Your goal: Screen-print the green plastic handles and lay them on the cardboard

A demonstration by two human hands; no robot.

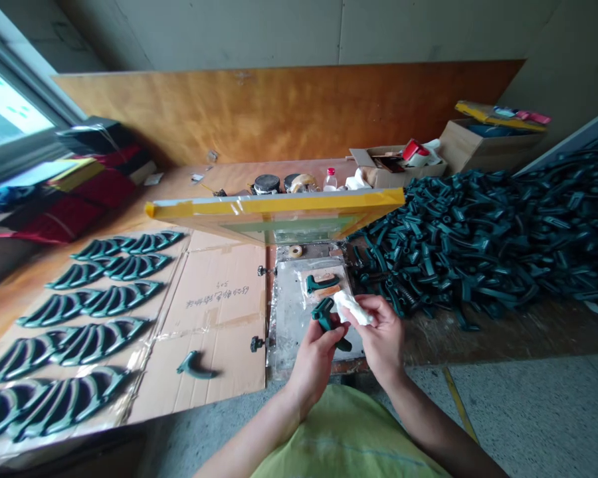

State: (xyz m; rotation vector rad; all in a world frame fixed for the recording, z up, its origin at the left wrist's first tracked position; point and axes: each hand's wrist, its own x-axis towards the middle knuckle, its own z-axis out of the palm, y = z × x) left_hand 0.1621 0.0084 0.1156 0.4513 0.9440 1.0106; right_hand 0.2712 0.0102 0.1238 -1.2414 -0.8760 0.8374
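Observation:
My left hand [317,358] is closed round a dark green plastic handle [323,312], holding it tilted above the front of a grey metal plate [289,332]. Pinched in my right hand [385,338] is a crumpled white cloth [349,309], close beside the handle's upper end; whether the two touch I cannot tell. Another green handle [321,283] lies in a holder on the plate, just beyond my hands. To the left, a single curved green handle [196,366] rests on the cardboard [214,332].
A yellow-edged screen frame [279,207] stands raised behind the plate. Rows of green handles [104,335] lie at left, and a large heap of them [478,232] fills the right. Behind are a red-capped bottle [330,180], dark-lidded tins [266,184] and an open carton [398,174].

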